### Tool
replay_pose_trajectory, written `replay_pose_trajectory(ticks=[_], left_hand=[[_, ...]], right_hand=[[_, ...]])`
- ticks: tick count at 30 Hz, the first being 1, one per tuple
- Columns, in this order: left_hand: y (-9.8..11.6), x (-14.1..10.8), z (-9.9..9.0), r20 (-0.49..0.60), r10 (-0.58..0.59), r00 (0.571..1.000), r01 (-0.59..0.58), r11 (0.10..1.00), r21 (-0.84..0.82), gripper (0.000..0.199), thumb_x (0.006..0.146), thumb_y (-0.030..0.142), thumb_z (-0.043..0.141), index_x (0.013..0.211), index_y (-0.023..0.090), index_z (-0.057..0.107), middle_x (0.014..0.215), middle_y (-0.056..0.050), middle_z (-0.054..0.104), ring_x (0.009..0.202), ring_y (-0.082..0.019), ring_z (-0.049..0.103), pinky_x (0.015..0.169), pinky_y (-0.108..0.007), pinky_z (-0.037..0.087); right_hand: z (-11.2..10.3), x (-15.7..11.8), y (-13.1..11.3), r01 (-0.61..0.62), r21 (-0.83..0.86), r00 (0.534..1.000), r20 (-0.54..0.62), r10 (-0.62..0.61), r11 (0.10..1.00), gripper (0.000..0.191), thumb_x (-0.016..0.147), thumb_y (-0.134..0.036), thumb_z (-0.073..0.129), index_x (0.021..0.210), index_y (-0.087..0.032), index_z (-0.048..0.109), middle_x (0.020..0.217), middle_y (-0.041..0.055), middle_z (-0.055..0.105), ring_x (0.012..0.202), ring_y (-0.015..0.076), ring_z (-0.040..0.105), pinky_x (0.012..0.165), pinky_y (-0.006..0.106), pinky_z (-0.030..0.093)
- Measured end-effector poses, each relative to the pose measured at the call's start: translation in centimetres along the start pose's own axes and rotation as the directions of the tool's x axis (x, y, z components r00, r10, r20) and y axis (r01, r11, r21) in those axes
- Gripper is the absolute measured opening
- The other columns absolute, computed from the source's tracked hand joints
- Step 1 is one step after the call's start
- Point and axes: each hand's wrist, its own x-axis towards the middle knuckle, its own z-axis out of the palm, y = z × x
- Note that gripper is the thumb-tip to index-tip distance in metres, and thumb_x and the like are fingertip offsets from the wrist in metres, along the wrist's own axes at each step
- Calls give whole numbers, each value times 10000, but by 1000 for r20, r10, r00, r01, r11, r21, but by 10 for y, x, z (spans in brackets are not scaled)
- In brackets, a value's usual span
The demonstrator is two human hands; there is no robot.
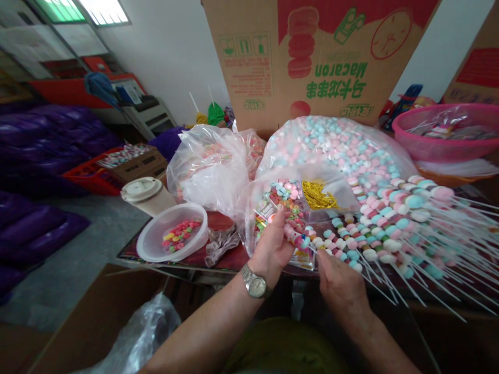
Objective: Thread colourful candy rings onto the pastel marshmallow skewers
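My left hand [275, 249], with a watch [255, 284] at the wrist, is closed around the upper part of a candy skewer [293, 236] of pink and pale pieces. My right hand [337, 275] pinches the lower end of that skewer, near its stick. Behind my left hand lie small colored candy rings [292, 213] and a tray with gold twist ties [317, 195]. Many finished-looking skewers [390, 228] are heaped to the right, white sticks pointing right and toward me. A large clear bag [339, 148] of pastel candies stands behind them.
A white bowl [198, 234] with candy rings and a lidded cup [146, 196] stand left. Beyond are a plastic bag [212, 166], a large carton [249, 67] and a pink basket [448, 140]. An open box [89, 317] with clear plastic sits below left; purple sacks [39, 223] line the far left.
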Motion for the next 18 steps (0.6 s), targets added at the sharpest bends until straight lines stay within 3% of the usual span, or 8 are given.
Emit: replay_pose_trajectory(ticks=[2,4,8,11,13,15,17,18], left_hand=[[-2,0,-2,-47,-15,999,14,999,-36,332,826,443,592,676,163,495,456,46,484,402,-95,503,439,-208,424],[-8,-1,-2,-91,-11,996,6,999,-45,360,827,460,581,655,162,476,446,51,464,381,-81,476,438,-201,422],[-29,-5,-3,-138,-4,990,3,1000,-6,378,812,501,578,663,165,488,441,58,455,366,-78,455,480,-226,453],[-34,-5,-11,-12,-48,999,48,999,15,390,764,534,617,708,156,541,527,19,543,466,-112,543,552,-254,484],[-27,-1,-18,93,-86,992,86,996,1,361,738,504,663,766,154,577,638,-15,611,581,-148,609,613,-279,501],[-15,5,-22,179,-101,979,108,994,-31,262,751,401,686,813,163,597,737,-31,648,682,-177,644,676,-315,514],[-3,12,-22,217,-95,972,108,993,-53,140,776,285,667,801,162,604,700,-19,638,666,-172,642,685,-325,518],[2,14,-21,201,-100,974,112,992,-49,112,785,252,653,765,155,600,634,-9,613,611,-163,627,650,-315,518]], right_hand=[[4,-5,4,70,-209,996,-33,-79,975,334,904,-117,337,1020,-95,649,651,92,646,596,192,584,576,291,370],[7,-7,2,106,-253,993,-30,-117,962,325,900,-109,350,1018,-97,652,646,91,651,588,189,587,578,288,375],[8,0,-9,44,50,998,45,-46,998,341,914,-150,312,984,-115,643,780,115,698,687,192,631,623,271,419],[0,7,-12,-135,314,983,164,86,940,332,925,-259,323,877,-154,634,761,94,689,673,192,619,586,267,416],[-7,10,-11,-267,450,951,268,157,852,338,917,-337,352,763,-176,607,644,52,646,596,171,575,545,255,396],[-12,11,-8,-425,566,882,435,182,706,349,905,-392,369,722,-184,580,482,-12,541,471,137,489,483,233,358],[-14,10,-6,-560,604,790,595,146,567,358,902,-419,358,751,-182,581,376,-64,426,375,116,397,425,216,310],[-13,9,-5,-574,597,774,619,132,561,362,901,-418,355,752,-180,584,366,-67,413,365,115,388,418,214,302]])
